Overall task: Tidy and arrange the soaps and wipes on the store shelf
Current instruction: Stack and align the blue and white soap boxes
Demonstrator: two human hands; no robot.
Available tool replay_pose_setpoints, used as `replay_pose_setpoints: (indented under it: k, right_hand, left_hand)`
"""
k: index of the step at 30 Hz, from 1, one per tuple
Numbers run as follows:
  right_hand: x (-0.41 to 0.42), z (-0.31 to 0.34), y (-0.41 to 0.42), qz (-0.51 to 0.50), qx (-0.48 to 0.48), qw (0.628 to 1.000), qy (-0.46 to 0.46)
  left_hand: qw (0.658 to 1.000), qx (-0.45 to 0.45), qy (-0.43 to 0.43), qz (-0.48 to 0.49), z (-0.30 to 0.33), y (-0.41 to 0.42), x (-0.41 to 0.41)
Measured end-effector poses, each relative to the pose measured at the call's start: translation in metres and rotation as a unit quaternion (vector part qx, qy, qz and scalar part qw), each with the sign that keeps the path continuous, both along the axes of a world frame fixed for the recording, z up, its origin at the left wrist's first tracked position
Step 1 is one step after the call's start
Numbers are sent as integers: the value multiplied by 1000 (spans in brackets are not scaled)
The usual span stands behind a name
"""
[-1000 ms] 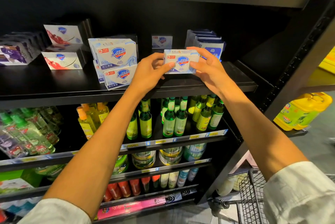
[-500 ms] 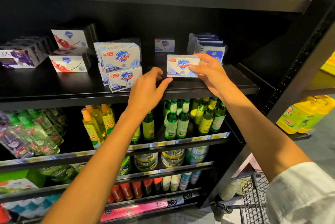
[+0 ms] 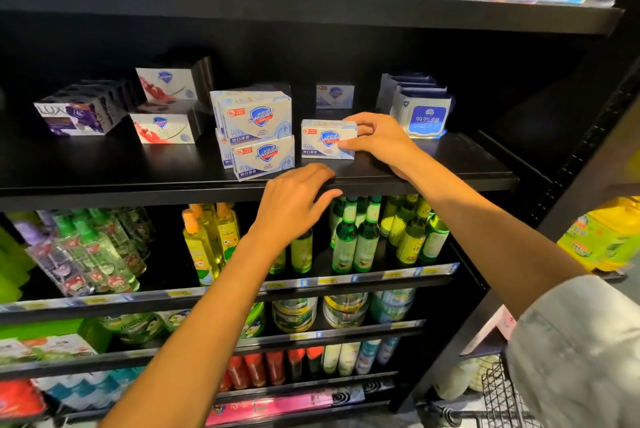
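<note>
**Soap box held at the shelf front**

On the black shelf (image 3: 104, 167), from the left: purple Lux boxes (image 3: 74, 114), red-and-white soap boxes (image 3: 162, 127), then a stack of white Safeguard boxes (image 3: 256, 136). The left hand (image 3: 294, 205) rests at the shelf's front edge, fingers relaxed and slightly spread, holding nothing. Just right of the stack stands a single Safeguard soap box (image 3: 323, 140), its right end pinched by the right hand (image 3: 377, 141). Blue wipes packs (image 3: 420, 115) sit behind; their number is hard to tell.
</note>
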State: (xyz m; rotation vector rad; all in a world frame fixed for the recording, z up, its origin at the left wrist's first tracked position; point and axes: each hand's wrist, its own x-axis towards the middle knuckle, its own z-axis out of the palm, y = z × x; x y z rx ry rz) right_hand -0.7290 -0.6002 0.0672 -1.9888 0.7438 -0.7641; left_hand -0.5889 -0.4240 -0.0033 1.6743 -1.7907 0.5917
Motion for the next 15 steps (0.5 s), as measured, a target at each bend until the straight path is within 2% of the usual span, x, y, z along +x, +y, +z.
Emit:
replay_pose_setpoints:
  k: [6,9,12,15]
  right_hand:
    - [20,0,1,24,-9,1000,9]
    - [17,-1,-3,31,46,998,-22]
    - [13,-1,-17,9,122,989,-83]
    - [17,-1,-31,-50,121,988,-86]
  left_hand:
    - [999,36,18,1,5,0,0]
    - [998,65,21,-3,11,1,2]
    - [994,111,16,-8,21,-3,6]
    - [983,175,25,-48,34,-14,9]
